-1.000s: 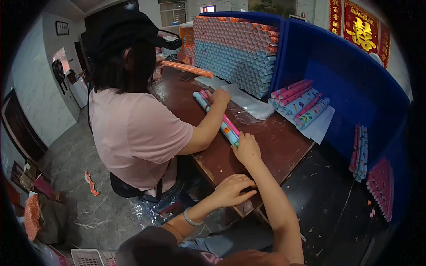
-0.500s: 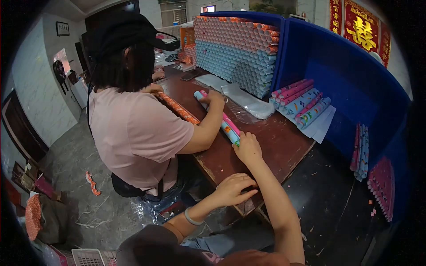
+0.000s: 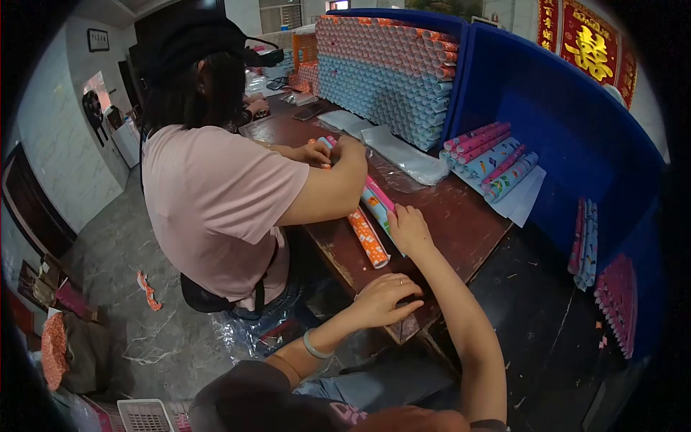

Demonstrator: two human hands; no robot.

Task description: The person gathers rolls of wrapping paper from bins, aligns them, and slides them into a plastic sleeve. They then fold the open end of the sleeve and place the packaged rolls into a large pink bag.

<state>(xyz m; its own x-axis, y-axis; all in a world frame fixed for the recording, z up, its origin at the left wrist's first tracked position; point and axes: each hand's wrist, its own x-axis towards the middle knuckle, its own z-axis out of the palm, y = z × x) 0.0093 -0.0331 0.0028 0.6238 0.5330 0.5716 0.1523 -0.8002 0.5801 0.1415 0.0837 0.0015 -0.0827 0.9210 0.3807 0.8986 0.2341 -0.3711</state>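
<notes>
My left hand [image 3: 385, 301] rests at the table's near corner with its fingers apart and nothing in it. My right hand [image 3: 410, 229] grips the near end of the pink roll [image 3: 381, 197], with the light blue roll [image 3: 373, 207] right beside it. An orange patterned roll [image 3: 369, 237] lies left of these, its near end towards my left hand. A co-worker in a pink shirt [image 3: 223, 187] sits at the left, both hands at the far ends of the rolls.
Stacked orange and blue tubes [image 3: 385, 79] stand at the back of the table [image 3: 453, 237]. Clear plastic bags [image 3: 407, 160] lie before them. A blue bin [image 3: 561, 137] holds pink and blue rolls [image 3: 497, 162]. A phone [image 3: 309, 111] lies farther back.
The co-worker's orange roll has moved towards me and now lies alongside the other two. The co-worker's arm has shifted right. My right hand has moved slightly right.
</notes>
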